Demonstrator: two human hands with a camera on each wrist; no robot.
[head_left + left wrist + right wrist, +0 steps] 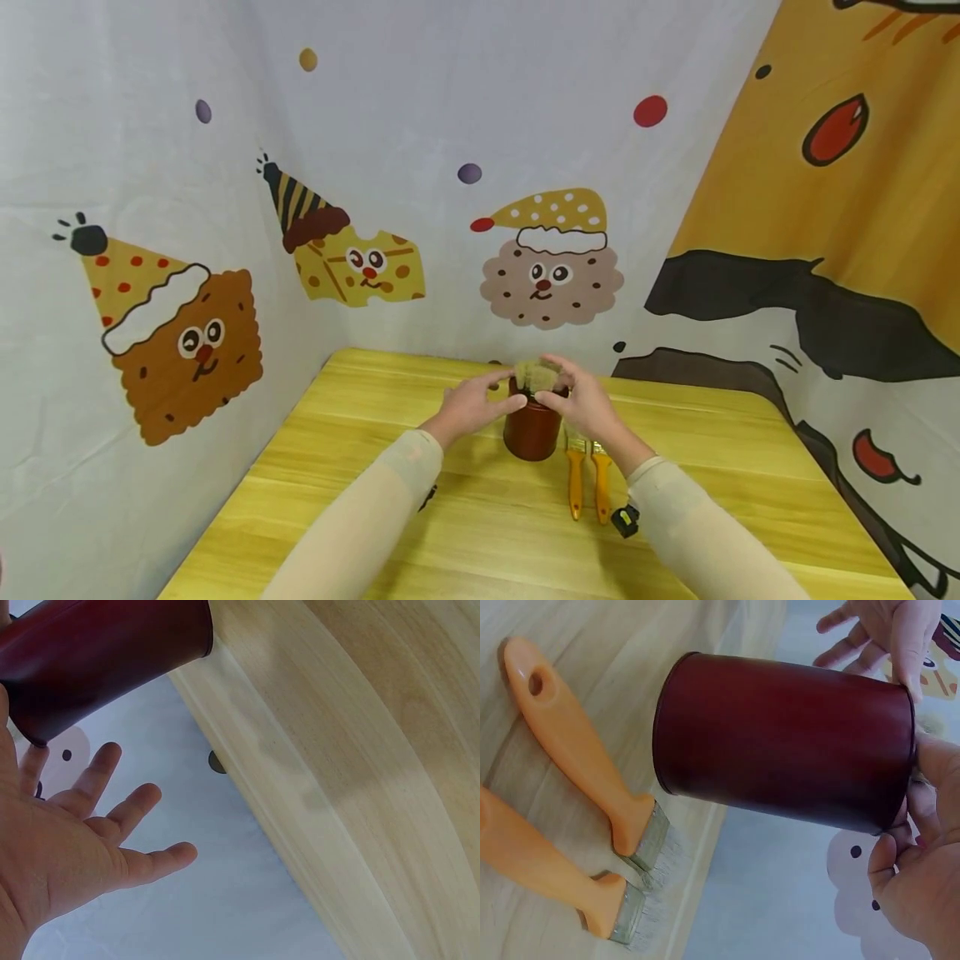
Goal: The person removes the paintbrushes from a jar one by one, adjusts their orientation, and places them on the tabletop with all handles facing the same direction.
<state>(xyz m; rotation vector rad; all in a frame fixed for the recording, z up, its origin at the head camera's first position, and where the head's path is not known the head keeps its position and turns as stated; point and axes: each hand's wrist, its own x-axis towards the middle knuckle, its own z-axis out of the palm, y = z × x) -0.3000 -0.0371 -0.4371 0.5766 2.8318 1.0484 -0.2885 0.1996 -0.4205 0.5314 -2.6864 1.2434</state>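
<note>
Inside the red cup (pixel 532 429), brush bristles (pixel 537 375) pinched by right hand (pixel 581 404); left hand (pixel 468 407) open.

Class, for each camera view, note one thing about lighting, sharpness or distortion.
Head view: even light, wide-angle bending of the walls. Left wrist view: the left hand is sharp, a soft shadow on the table. Right wrist view: mild sheen on the red cup.

The left grip (pixel 67 847) lies open, fingers spread, just below the dark red cylindrical cup (pixel 97 656) on the pale wooden bench (pixel 360 772).
</note>
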